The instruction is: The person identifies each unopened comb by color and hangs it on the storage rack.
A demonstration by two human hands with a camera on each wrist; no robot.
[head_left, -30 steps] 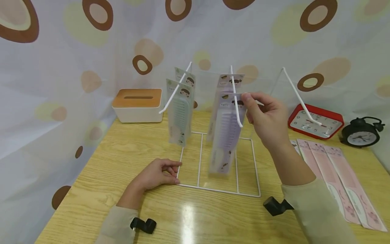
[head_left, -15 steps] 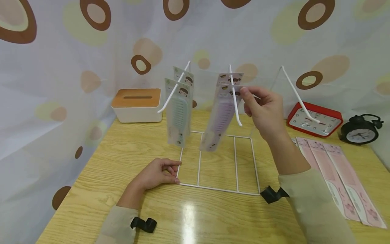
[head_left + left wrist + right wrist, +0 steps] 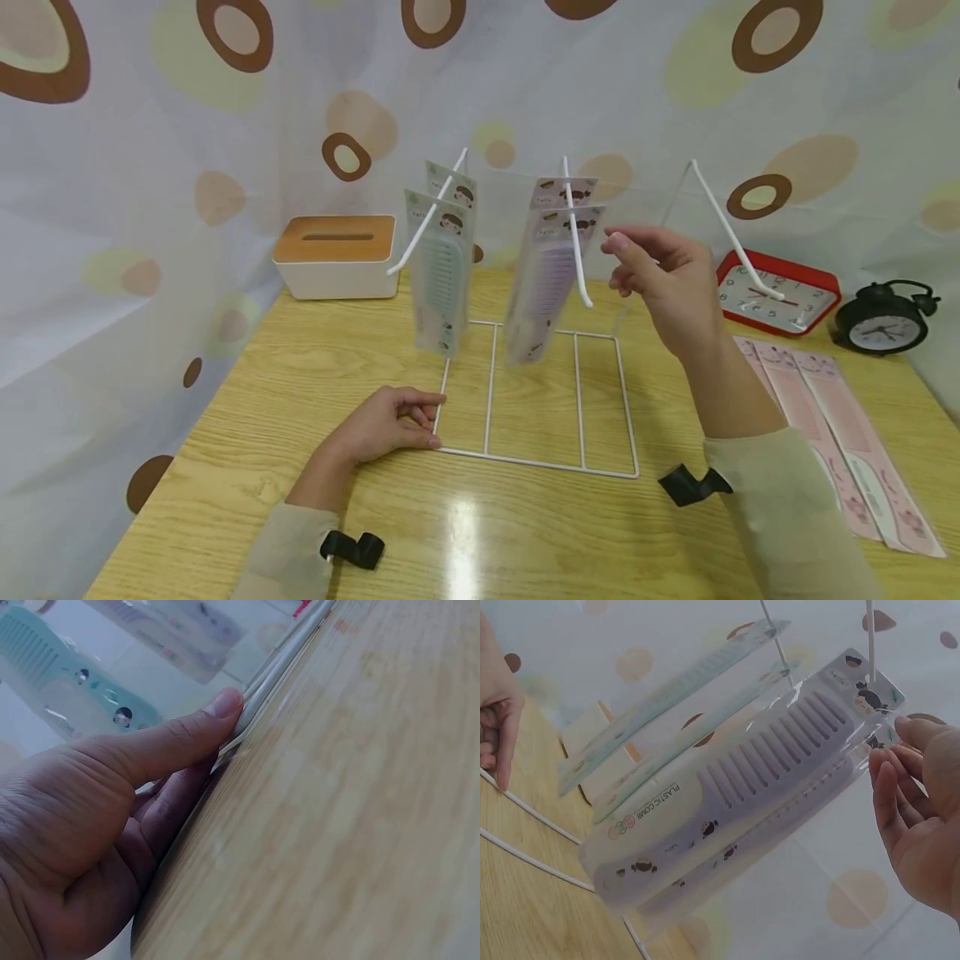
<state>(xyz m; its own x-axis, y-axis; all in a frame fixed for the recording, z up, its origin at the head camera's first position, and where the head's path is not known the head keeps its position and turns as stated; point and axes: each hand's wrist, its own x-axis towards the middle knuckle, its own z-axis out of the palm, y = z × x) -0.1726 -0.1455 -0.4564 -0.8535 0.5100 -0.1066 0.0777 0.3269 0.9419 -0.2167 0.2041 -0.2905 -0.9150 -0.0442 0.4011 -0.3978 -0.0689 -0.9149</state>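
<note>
Wooden table (image 3: 247, 400) | purple comb pack (image 3: 542, 287) hangs lengthwise down | right hand (image 3: 660, 275) grip spread

pale curtain (image 3: 135, 167) with brown and tan ovals hangs behind; glossy light wooden table (image 3: 285, 392) below

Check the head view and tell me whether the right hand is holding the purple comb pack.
No: the right hand hangs open beside the purple comb pack, apart from it, and the pack hangs on the hook.

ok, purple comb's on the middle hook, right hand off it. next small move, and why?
Probably move the right hand down to the pink combs on the table and pick one up: the right hook is bare, the others hold two each. Left hand holds the rack base.
</note>
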